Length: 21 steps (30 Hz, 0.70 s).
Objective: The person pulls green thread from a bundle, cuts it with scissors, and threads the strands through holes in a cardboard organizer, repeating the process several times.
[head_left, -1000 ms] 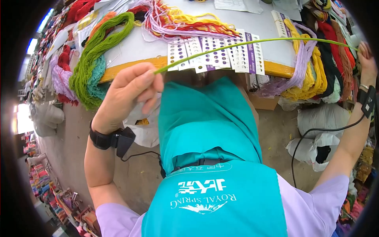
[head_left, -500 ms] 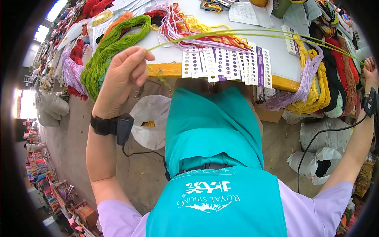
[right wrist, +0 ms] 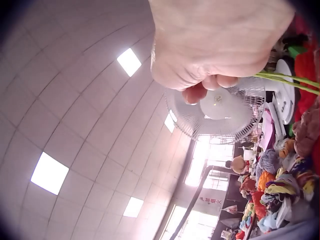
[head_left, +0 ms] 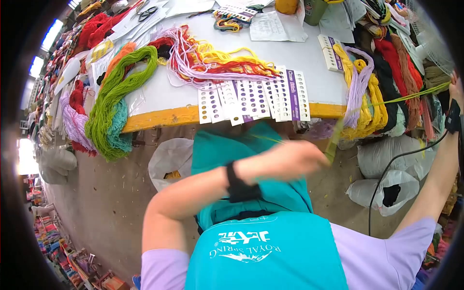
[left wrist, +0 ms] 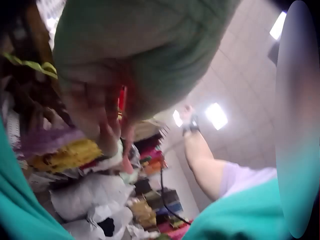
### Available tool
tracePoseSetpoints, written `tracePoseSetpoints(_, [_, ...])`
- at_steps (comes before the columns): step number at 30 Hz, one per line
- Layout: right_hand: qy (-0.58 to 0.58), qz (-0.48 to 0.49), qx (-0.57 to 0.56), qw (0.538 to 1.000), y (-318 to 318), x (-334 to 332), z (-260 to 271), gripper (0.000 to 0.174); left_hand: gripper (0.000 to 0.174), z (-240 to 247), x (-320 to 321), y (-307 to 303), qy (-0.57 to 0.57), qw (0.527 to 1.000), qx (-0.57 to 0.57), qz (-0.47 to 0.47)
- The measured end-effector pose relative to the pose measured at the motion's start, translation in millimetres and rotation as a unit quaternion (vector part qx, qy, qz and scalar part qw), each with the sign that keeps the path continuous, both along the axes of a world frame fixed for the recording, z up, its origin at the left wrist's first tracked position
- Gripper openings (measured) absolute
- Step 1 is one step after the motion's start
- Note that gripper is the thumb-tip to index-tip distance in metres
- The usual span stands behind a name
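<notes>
Green thread (head_left: 411, 96) runs from my right hand (head_left: 454, 89) at the far right edge down toward my left hand (head_left: 302, 159), which is blurred in front of my lap. The left fingers are curled, with green strands hanging beside their tips. The left wrist view shows that hand (left wrist: 102, 95) dim and blurred, a small red thing (left wrist: 121, 102) among its fingers and green thread (left wrist: 32, 65) to the left. In the right wrist view my right hand (right wrist: 215, 45) is curled round green strands (right wrist: 292, 82) that stretch off to the right.
Along the table's yellow edge (head_left: 164, 117) lie punched cards (head_left: 241, 101) and a red, lilac and yellow thread bundle (head_left: 208, 60). A green skein (head_left: 113, 101) hangs at left, yellow skeins (head_left: 377, 106) at right. A fan (head_left: 432, 48) stands at far right.
My left hand has swung from the table's left side across my lap to the right. The green thread, stretched across the table before, now sags on the right. My right hand stays far right.
</notes>
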State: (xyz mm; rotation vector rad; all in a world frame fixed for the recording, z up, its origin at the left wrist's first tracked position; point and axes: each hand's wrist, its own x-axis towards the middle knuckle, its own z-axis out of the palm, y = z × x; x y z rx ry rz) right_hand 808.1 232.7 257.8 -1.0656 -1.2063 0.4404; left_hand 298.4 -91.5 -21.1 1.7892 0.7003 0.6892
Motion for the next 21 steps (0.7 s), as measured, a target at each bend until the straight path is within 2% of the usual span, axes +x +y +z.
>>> tracePoseSetpoints(2, [-0.115, 0.105, -0.021, 0.988, 48.8, 35.9, -19.0, 0.028, 0.034, 19.6, 41.8, -12.4, -0.05, 0.993, 0.052, -0.096])
tracePoseSetpoints(3, [-0.151, 0.129, -0.033, 0.979, 37.9, -13.3, -28.3, 0.027, 0.032, 24.0, 38.8, -8.8, -0.022, 0.993, 0.065, -0.093])
tracePoseSetpoints(5, [-0.222, 0.185, -0.062, 0.955, -25.6, -164.0, -78.3, 0.026, 0.028, 29.2, 28.7, 3.0, 0.034, 0.992, 0.09, -0.084])
tracePoseSetpoints(6, [-0.246, 0.229, -0.079, 0.938, -42.7, -211.5, -96.9, 0.025, 0.022, 27.0, 8.4, 20.2, 0.095, 0.984, 0.122, -0.09])
tracePoseSetpoints(7, [-0.265, 0.28, -0.092, 0.918, -60.3, -257.0, -115.7, 0.024, 0.018, 24.0, -12.0, 21.6, 0.136, 0.99, 0.023, 0.014])
tracePoseSetpoints(9, [-0.319, 0.374, -0.135, 0.86, -97.0, -334.5, -153.5, 0.022, 0.016, 12.8, -61.5, 15.1, 0.138, 0.981, 0.027, 0.134])
tracePoseSetpoints(10, [-0.284, 0.464, -0.128, 0.829, -113.5, -368.0, -175.4, 0.019, 0.016, -1.2, -83.4, 9.0, 0.128, 0.975, 0.033, 0.177])
tracePoseSetpoints(11, [-0.257, 0.528, -0.167, 0.792, -127.7, -396.1, -194.5, 0.017, 0.014, -2.7, -103.5, 2.0, 0.096, 0.97, -0.088, 0.207])
tracePoseSetpoints(12, [-0.221, 0.581, -0.19, 0.76, -143.1, -424.4, -214.5, 0.016, 0.012, 3.3, -119.7, -5.7, 0.057, 0.935, -0.236, 0.259])
tracePoseSetpoints(14, [-0.194, 0.642, -0.237, 0.703, -174.9, -473.7, -233.9, 0.016, 0.014, -10.7, -151.0, -20.3, -0.016, 0.909, -0.246, 0.337])
tracePoseSetpoints(15, [-0.233, 0.656, -0.233, 0.679, -185.9, -491.7, -235.1, 0.019, 0.016, -11.2, -164.7, -27.2, -0.051, 0.891, -0.252, 0.373])
tracePoseSetpoints(16, [-0.224, 0.671, -0.268, 0.654, -196.5, -507.3, -234.3, 0.026, 0.018, -11.7, -176.0, -32.9, -0.086, 0.872, -0.259, 0.407])
tracePoseSetpoints(18, [-0.225, 0.694, -0.282, 0.623, -208.9, -531.6, -239.4, 0.032, 0.022, -12.9, -188.7, -38.1, -0.138, 0.848, -0.252, 0.446])
tracePoseSetpoints(21, [-0.179, 0.715, -0.293, 0.609, -221.1, -554.5, -254.2, 0.039, 0.023, -9.2, -193.5, -34.6, -0.22, 0.826, -0.227, 0.467])
